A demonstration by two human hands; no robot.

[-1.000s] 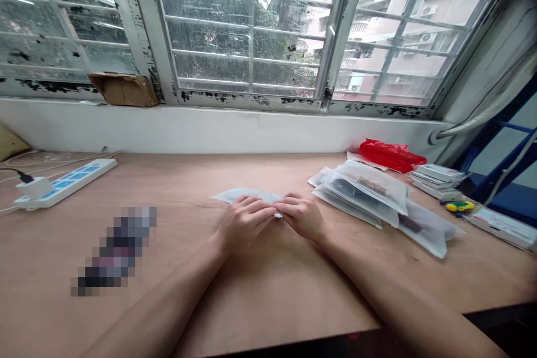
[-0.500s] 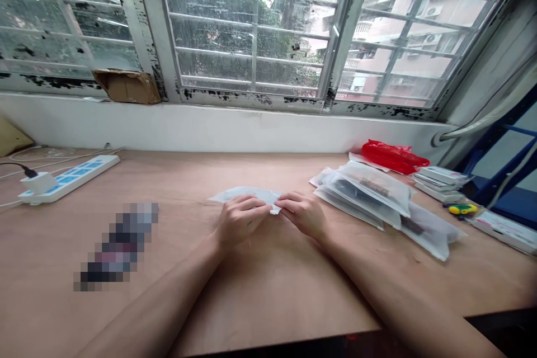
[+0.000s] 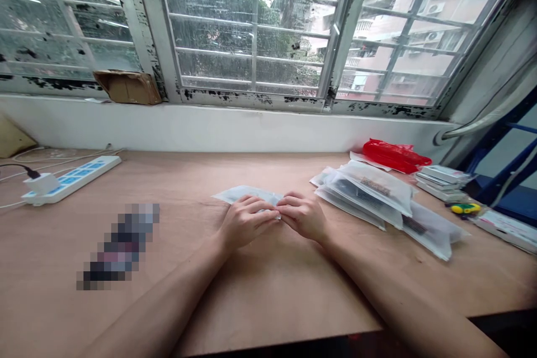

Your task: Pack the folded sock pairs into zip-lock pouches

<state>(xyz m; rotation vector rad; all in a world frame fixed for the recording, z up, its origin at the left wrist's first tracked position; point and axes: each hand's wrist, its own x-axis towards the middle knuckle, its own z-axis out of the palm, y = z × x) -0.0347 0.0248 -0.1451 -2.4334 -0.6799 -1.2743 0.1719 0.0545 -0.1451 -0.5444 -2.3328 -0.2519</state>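
A frosted plastic bag (image 3: 240, 193) lies at the middle of the table, its near edge between both hands. My left hand (image 3: 248, 218) is closed on that edge, fingers bent and pressed together. Right against it, my right hand (image 3: 302, 216) pinches the bag's near right corner. The fingertips of the two hands meet, and they hide most of the gripped edge. Whatever may be inside the bag cannot be made out.
To the right lies a pile of frosted bags (image 3: 369, 193) with dark contents, near a red plastic bag (image 3: 394, 155), stacked white boxes (image 3: 442, 179) and a yellow-green tool (image 3: 465, 208). A power strip (image 3: 79, 179) and a pixelated item (image 3: 121, 249) are on the left.
My left hand has slid a little to the right along the bag's edge, up against my right hand. The bag has shifted slightly right; my right hand has hardly moved.
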